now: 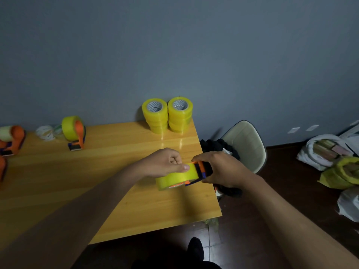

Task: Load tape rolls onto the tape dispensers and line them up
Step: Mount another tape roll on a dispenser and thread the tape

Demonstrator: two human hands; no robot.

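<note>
A yellow tape roll (175,178) lies on its side near the right edge of the wooden table (108,181), mounted in an orange and blue dispenser (201,170). My left hand (165,162) grips the top of the roll, thumb pressed along the tape. My right hand (219,167) holds the dispenser's head from the right. Two stacks of yellow tape rolls (154,115) (180,114) stand at the table's back edge by the wall. A loaded orange dispenser (74,132) stands upright at back left, another loaded dispenser (11,138) at the far left edge.
A white coil of string (45,133) lies beside the back-left dispenser. Part of a further orange dispenser (3,169) shows at the left border. A beige chair (246,144) with dark cloth stands right of the table. Bags (326,152) lie on the floor at the right.
</note>
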